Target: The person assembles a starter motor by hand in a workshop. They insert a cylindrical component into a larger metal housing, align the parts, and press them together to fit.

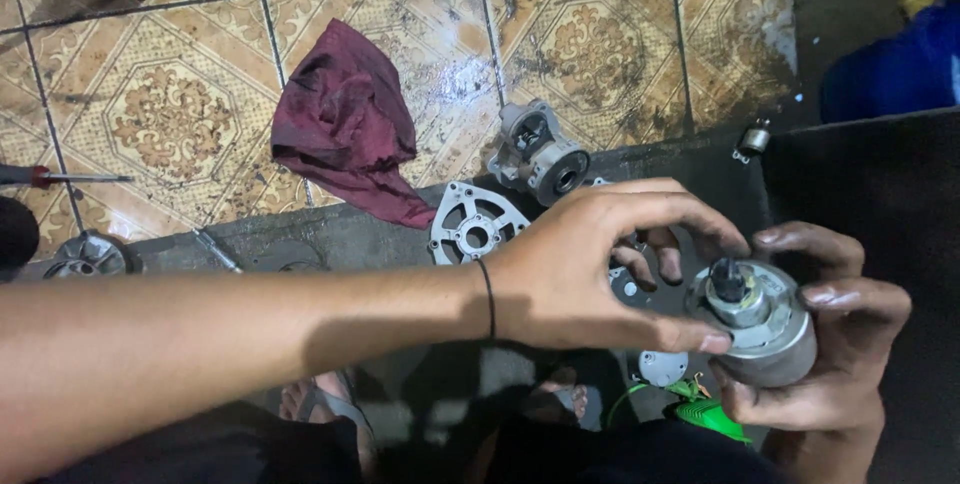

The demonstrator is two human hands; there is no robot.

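Observation:
My right hand (830,344) grips a grey metal cylinder, a rotor-like motor part (765,329) with a dark shaft end on top. My left hand (590,264) reaches across from the left, thumb and fingers pinching the top rim of that same part. A black band sits on my left wrist. Just behind my left hand lies a round metal end cover with cut-outs (472,226) and a grey metal housing (540,156) on a dark mat (330,239).
A maroon rag (345,124) lies on the patterned tile floor (170,94). A red-handled screwdriver (60,177) lies at the left edge, with another round metal part (90,256) below it. A small metal piece (752,140) sits at the upper right. Green-tipped wires (705,409) lie under my hands.

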